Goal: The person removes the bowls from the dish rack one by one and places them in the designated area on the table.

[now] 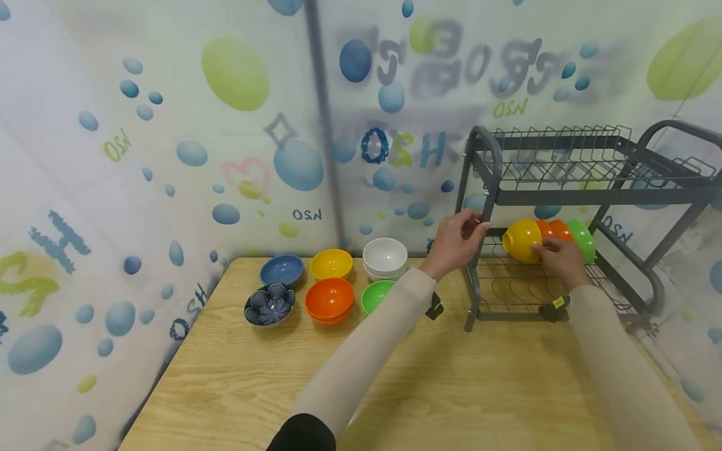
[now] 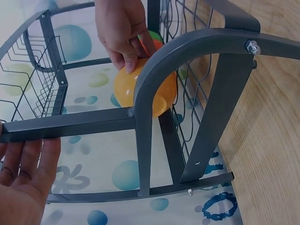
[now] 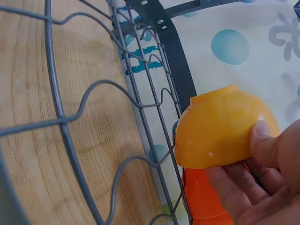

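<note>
Painted-metal rack (image 1: 564,198), glossy yellow bowl (image 3: 220,129), wood-grain bench (image 1: 451,388).
Rack: dark grey metal, smooth, low sheen on bars and tubing; wire shelf (image 3: 55,77) of thin, smooth coated metal; bolt (image 2: 252,47) of bare, shiny metal. Yellow bowl: smooth, plastic-looking, with bright highlights; orange bowls (image 1: 560,229) and green bowl (image 1: 582,238) alongside, same glossy finish. White bowls (image 1: 385,254): smooth, glossy; plastic or ceramic, cannot tell. Petal-patterned bowl (image 1: 271,307): glazed, ceramic-looking. Blue bowl (image 1: 282,271): smooth, soft sheen. Bench: pale wood-look top, smooth, satin. Backdrop (image 1: 169,37): thin printed sheet, lightly creased; cloth or plastic, cannot tell. Sleeves (image 1: 355,357): matt, smooth cloth.
</note>
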### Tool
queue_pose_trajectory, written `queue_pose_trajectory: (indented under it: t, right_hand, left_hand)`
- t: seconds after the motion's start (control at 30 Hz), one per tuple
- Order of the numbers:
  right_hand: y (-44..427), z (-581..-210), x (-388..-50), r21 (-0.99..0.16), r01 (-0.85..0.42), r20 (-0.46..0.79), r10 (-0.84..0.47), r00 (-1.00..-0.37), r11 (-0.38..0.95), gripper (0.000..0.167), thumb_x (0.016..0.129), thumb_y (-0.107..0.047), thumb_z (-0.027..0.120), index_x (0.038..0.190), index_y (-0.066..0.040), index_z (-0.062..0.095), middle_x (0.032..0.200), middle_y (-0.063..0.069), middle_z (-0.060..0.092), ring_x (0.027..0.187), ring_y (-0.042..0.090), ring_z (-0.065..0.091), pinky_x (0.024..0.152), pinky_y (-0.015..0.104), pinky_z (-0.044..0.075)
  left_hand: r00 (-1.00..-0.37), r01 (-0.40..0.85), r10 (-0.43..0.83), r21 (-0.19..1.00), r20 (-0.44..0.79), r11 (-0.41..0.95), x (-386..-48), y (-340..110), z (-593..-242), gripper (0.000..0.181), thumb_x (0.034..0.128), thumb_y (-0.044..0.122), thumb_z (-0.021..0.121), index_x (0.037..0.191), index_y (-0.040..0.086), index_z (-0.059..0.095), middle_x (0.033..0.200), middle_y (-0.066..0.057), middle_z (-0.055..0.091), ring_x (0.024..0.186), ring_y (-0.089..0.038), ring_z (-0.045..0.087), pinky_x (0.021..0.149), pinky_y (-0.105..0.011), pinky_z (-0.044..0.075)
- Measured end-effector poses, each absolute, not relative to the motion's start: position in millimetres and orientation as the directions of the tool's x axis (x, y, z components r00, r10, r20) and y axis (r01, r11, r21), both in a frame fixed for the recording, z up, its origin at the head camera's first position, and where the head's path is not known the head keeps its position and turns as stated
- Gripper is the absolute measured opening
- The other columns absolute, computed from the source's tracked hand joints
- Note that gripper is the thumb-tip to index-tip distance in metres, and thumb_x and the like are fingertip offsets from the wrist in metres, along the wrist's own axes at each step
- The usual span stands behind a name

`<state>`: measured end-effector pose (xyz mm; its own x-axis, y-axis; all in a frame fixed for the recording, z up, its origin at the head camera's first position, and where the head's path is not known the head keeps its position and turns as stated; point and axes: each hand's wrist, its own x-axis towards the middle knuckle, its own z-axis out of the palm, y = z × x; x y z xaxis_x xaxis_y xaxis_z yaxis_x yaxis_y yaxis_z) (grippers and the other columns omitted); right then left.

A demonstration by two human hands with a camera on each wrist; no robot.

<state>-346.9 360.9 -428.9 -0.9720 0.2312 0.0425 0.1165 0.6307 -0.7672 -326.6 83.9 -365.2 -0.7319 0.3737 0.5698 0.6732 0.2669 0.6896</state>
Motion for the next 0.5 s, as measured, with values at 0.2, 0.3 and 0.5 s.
queue_pose_trajectory:
  t: [0.2,0.3,0.5]
  right_hand:
    - [360.5,-429.7,-347.0,-0.824,0.128,0.002,0.229,-0.973,0.552,0.060,0.108,-0.038,0.049,0.146,0.008,0.048,0.140,0.028,0.053,0.109,0.028,0.055,0.065,0.004,0.048]
    - [359.5,-429.1,-345.8,-0.838,0.135,-0.014,0.226,-0.974,0.529,0.060,0.108,-0.038,0.049,0.148,0.007,0.046,0.140,0.026,0.053,0.108,0.026,0.057,0.068,0.007,0.051]
    - [359.9,-429.1,-341.5,-0.840,0.121,-0.016,0.199,-0.980,0.528,0.059,0.110,-0.037,0.045,0.149,0.007,0.045,0.144,0.028,0.052,0.118,0.034,0.056,0.077,0.012,0.054]
  left_hand:
    - [-0.737,0.666,0.375,0.698,0.562,0.264,-326.3,84.4,-365.3,0.025,0.1072,0.024,0.056,0.121,0.006,0.065,0.103,-0.009,0.074,0.082,-0.004,0.067,0.076,-0.007,0.052]
    - [-0.740,0.664,0.374,0.699,0.560,0.266,-326.3,84.5,-365.6,0.024,0.1073,0.024,0.056,0.121,0.006,0.065,0.103,-0.009,0.074,0.082,-0.004,0.067,0.076,-0.007,0.052]
    - [-0.741,0.663,0.371,0.697,0.560,0.274,-326.6,83.9,-366.1,0.024,0.1073,0.024,0.056,0.121,0.006,0.065,0.103,-0.009,0.074,0.082,-0.003,0.066,0.076,-0.007,0.051]
